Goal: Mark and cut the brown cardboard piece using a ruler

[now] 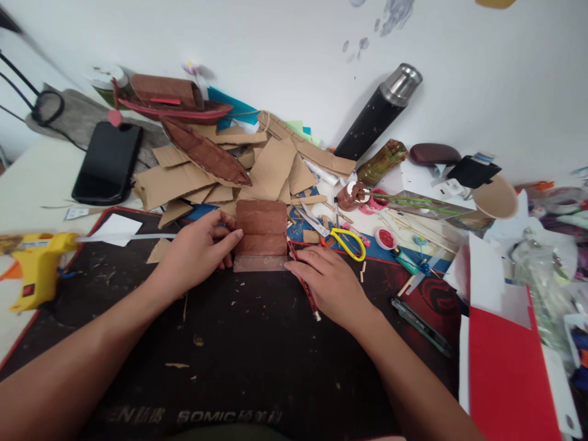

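Note:
A brown-painted cardboard piece (261,223) with a crease across it stands out at the middle of the dark mat. My left hand (197,250) is closed at its left edge, thumb on the near side and fingers curled. Along the piece's lower edge lies a clear strip (265,264) that looks like a transparent ruler. My right hand (331,283) has its fingertips at the strip's right end. Tucked under its fingers is a thin red-and-black pencil (307,288), slanting down toward me.
Cardboard scraps (271,165) and a brown boat hull (206,150) pile up behind. Scissors (346,242), a utility knife (420,326) and a red box (508,373) lie rightward. A yellow glue gun (39,263) and phone (108,160) are left. A black flask (374,116) leans against the wall.

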`<state>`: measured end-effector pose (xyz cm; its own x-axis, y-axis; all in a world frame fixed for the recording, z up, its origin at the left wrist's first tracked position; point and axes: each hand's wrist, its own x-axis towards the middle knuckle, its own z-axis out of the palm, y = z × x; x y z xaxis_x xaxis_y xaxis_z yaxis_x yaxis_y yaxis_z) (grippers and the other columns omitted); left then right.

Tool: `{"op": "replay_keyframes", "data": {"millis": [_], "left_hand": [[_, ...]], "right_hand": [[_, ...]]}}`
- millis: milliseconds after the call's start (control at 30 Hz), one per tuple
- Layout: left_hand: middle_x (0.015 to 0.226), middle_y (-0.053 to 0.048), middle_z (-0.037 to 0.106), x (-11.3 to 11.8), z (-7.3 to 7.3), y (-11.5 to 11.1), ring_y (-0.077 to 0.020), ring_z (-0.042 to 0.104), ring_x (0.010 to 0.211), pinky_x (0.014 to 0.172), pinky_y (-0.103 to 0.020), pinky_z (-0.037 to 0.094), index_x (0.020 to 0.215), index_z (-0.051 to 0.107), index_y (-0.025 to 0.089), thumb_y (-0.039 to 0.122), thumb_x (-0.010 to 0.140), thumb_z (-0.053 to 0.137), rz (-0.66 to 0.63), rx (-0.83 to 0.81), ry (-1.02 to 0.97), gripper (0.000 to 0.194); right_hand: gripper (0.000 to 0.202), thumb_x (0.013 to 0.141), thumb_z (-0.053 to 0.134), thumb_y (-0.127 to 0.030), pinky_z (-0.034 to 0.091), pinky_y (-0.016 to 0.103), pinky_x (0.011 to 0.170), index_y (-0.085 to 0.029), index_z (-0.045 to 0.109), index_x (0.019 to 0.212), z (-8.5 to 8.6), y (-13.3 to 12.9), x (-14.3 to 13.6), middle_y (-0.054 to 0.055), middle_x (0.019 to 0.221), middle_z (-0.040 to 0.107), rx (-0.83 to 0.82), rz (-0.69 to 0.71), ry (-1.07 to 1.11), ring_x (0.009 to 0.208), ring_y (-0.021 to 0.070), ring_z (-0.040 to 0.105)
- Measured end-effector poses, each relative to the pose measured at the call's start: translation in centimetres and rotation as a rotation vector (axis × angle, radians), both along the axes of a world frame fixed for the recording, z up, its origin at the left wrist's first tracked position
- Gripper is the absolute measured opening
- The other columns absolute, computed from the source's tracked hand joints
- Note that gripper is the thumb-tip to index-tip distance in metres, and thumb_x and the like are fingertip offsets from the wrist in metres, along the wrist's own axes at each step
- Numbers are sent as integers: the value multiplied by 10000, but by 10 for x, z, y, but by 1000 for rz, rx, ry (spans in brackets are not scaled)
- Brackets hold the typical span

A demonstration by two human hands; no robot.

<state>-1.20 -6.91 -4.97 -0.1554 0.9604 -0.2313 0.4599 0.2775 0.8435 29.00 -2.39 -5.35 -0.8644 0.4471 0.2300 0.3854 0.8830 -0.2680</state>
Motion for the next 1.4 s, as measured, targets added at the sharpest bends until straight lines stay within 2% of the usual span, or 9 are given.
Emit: {"op": "replay_keyframes", "data": {"millis": [267, 467, 633, 800, 1033, 1400], "left_hand": [[575, 58, 725, 0, 1, 0, -216, 662, 445, 508, -358, 513, 1011, 524, 298, 554, 979, 607, -11, -8, 17, 271], [575, 54, 727, 0, 1, 0, -218, 659, 444, 508, -366, 507, 1014, 526, 302, 573, 970, 609, -4, -10, 9, 287], [584, 50, 727, 0, 0, 0, -222, 662, 452, 510, -368, 497, 1019, 526, 304, 577, 973, 623, 11, -23, 5, 293], [580, 49, 736, -1, 0, 0, -228, 664, 452, 539, -383, 504, 1003, 538, 311, 592, 977, 598, 0, -18, 50, 288], [572, 49, 736, 0, 1, 0, -244, 675, 452, 564, -395, 505, 1011, 547, 312, 587, 975, 600, 1, -8, 82, 282], [585, 40, 723, 0, 2, 0, -247, 672, 464, 568, -388, 507, 1015, 533, 310, 593, 976, 586, -2, -19, 82, 291]], "right_hand": [[324, 1129, 541, -78, 635, 487, 1048, -155, 762, 1354, 2, 3, -1, 160, 1278, 819, 47, 25, 8, 1204, 310, 730], [352, 1127, 557, -75, 621, 495, 1080, -201, 754, 1391, 0, 4, 0, 143, 1325, 812, 13, 23, -26, 1259, 303, 721], [337, 1125, 551, -69, 630, 492, 1059, -167, 761, 1370, 1, 5, -1, 159, 1307, 818, 17, 31, -10, 1234, 312, 726], [352, 1120, 567, -70, 621, 503, 1068, -198, 762, 1383, 2, 7, -1, 153, 1325, 815, -8, 32, -35, 1255, 309, 723], [325, 1129, 563, -81, 627, 492, 1058, -175, 765, 1365, 2, 8, -2, 159, 1310, 818, 11, 38, -33, 1248, 313, 726], [327, 1131, 574, -86, 623, 479, 1073, -201, 759, 1375, 2, 10, -2, 143, 1320, 812, -12, 36, -46, 1261, 297, 719]]}}
